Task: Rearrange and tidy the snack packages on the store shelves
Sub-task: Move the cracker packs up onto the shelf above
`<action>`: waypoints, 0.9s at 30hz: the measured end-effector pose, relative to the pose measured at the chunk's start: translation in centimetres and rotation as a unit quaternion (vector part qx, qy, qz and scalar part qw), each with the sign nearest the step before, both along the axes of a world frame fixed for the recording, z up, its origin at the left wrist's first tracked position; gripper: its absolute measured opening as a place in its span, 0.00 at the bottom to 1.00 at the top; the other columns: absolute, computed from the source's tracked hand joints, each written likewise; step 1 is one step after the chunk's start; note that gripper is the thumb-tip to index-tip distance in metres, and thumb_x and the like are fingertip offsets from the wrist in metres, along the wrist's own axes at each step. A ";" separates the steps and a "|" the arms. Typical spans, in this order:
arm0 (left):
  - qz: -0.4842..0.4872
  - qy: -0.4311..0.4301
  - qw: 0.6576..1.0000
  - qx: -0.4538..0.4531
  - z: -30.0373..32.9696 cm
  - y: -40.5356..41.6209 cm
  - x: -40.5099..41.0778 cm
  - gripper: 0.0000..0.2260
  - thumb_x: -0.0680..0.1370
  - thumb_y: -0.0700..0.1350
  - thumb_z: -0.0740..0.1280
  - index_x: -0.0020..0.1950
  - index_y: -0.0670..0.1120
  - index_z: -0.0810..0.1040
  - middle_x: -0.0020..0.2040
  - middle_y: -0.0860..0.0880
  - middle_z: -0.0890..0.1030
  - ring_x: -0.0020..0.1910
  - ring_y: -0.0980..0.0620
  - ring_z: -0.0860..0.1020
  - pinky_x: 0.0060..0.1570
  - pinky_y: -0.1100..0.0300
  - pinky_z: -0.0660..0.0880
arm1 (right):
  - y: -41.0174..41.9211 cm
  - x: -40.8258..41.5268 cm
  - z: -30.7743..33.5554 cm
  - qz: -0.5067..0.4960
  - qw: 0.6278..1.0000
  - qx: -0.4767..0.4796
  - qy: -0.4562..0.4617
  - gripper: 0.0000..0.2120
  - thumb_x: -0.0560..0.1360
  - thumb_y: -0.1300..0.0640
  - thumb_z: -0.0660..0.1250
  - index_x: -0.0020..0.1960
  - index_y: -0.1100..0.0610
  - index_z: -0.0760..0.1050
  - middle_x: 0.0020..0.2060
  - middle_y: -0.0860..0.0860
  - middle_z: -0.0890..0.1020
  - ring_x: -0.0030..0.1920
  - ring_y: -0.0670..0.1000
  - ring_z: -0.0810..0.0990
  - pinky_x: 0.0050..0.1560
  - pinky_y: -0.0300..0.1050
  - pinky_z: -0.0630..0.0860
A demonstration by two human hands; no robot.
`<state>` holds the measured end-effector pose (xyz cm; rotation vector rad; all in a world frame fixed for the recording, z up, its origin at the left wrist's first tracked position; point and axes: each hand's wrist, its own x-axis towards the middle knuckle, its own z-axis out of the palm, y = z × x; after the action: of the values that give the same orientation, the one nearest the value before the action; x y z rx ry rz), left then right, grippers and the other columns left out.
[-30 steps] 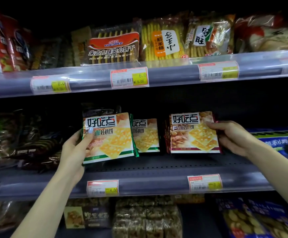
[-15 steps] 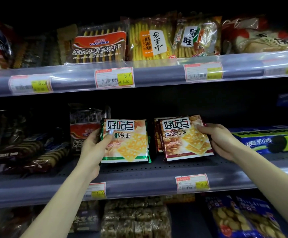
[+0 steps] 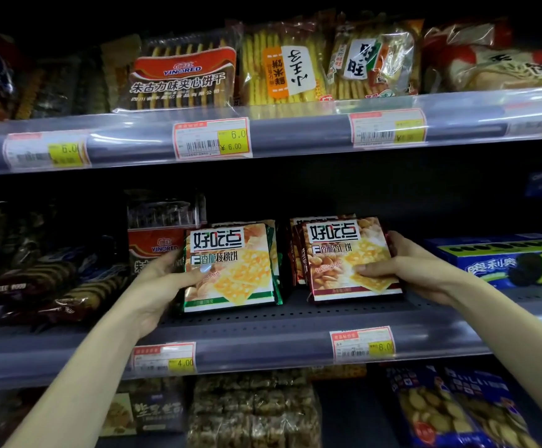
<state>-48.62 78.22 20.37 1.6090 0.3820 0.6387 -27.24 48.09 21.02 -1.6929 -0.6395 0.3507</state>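
Observation:
On the middle shelf (image 3: 263,321) stand two stacks of square cracker packs. My left hand (image 3: 162,282) grips the left edge of the green-trimmed cracker pack (image 3: 234,270), thumb on its front. My right hand (image 3: 402,270) grips the right edge of the red-trimmed cracker pack (image 3: 344,253), thumb across its lower front. More packs of each kind stand behind the front ones. Both front packs rest upright on the shelf, a narrow gap between them.
A Yinored biscuit pack (image 3: 156,240) stands behind my left hand, dark biscuit bags (image 3: 36,282) further left. A blue and green Oreo box (image 3: 502,260) lies to the right. The upper shelf (image 3: 295,130) holds several biscuit bags; price tags line the rails.
My left hand has carried the green-trimmed pack rightwards, down onto the shelf in front of the same-kind pack. My right thumb has moved onto the red-trimmed pack's front.

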 end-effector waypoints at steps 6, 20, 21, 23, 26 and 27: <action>0.043 -0.055 0.997 0.035 -0.3 0.0 1.3 0.28 0.67 0.34 0.75 0.64 0.51 0.74 0.51 0.52 0.83 0.51 0.52 0.81 0.54 0.54 0.76 | 1.1 -0.3 -0.5 -0.011 0.998 0.046 -0.037 0.34 0.64 0.64 0.78 0.63 0.51 0.65 0.50 0.50 0.82 0.42 0.46 0.85 0.35 0.36 0.79; 0.049 -0.031 0.997 0.049 -0.6 -0.1 1.9 0.33 0.67 0.37 0.76 0.70 0.45 0.69 0.57 0.48 0.81 0.55 0.48 0.80 0.62 0.48 0.73 | 1.9 -0.3 -0.4 -0.028 0.997 -0.072 0.020 0.47 0.67 0.54 0.78 0.74 0.56 0.51 0.60 0.57 0.76 0.59 0.56 0.78 0.64 0.55 0.74; 0.052 -0.031 0.997 0.050 -0.6 -0.1 1.9 0.33 0.68 0.37 0.75 0.71 0.45 0.68 0.58 0.47 0.81 0.55 0.47 0.80 0.63 0.48 0.73 | 1.9 -0.4 -0.4 -0.031 0.996 -0.080 0.017 0.47 0.67 0.54 0.78 0.74 0.57 0.50 0.60 0.57 0.75 0.59 0.56 0.77 0.64 0.55 0.74; 0.059 -0.032 0.996 0.055 -0.7 0.0 1.8 0.33 0.69 0.36 0.75 0.71 0.45 0.68 0.60 0.46 0.79 0.58 0.46 0.79 0.64 0.46 0.72 | 1.9 -0.5 -0.5 -0.035 0.995 -0.088 0.011 0.47 0.68 0.52 0.77 0.74 0.57 0.49 0.61 0.57 0.75 0.60 0.57 0.77 0.65 0.55 0.73; 0.059 -0.029 0.996 0.059 -0.8 0.1 1.9 0.32 0.69 0.37 0.75 0.71 0.45 0.69 0.60 0.46 0.79 0.58 0.45 0.79 0.64 0.45 0.72 | 1.9 -0.5 -0.6 -0.035 0.995 -0.092 0.006 0.47 0.68 0.51 0.77 0.74 0.55 0.49 0.61 0.56 0.75 0.60 0.56 0.77 0.64 0.55 0.74; 0.056 -0.030 0.996 0.056 -0.8 0.1 1.9 0.31 0.69 0.37 0.75 0.71 0.45 0.69 0.60 0.46 0.79 0.57 0.45 0.79 0.64 0.45 0.72 | 1.9 -0.5 -0.6 -0.034 0.995 -0.093 0.005 0.47 0.68 0.51 0.77 0.74 0.55 0.49 0.59 0.55 0.75 0.59 0.55 0.77 0.64 0.54 0.74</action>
<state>-46.70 78.28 19.61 1.6803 0.4011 0.8045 -27.77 49.97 20.40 -1.8838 -0.5544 0.3794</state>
